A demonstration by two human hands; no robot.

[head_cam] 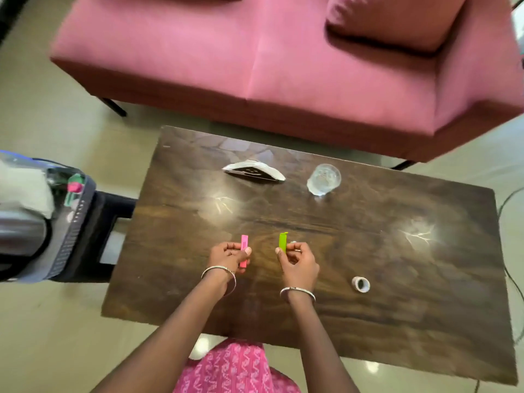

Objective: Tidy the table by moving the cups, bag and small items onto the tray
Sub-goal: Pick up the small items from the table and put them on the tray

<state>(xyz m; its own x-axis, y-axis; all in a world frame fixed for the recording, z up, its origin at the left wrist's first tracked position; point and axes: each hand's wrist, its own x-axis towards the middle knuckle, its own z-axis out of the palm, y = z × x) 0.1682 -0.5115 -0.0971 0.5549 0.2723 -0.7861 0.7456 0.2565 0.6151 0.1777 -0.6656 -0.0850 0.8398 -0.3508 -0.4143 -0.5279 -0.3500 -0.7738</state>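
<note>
My left hand (229,255) holds a small pink clip (244,243) upright above the near middle of the dark wooden table (397,279). My right hand (299,260) grips a small green clip (283,240) just to its right. A clear plastic cup (323,179) stands at the far side of the table. Left of it lies a flattened white and black bag (253,171). A small roll of tape (360,284) rests to the right of my right hand. The grey tray (72,231) sits on a stand off the table's left edge and holds several items.
A pink sofa (255,66) with a cushion (397,21) runs along the far side of the table. The black stand (110,222) under the tray touches the table's left edge. A cable (513,279) lies on the floor at right.
</note>
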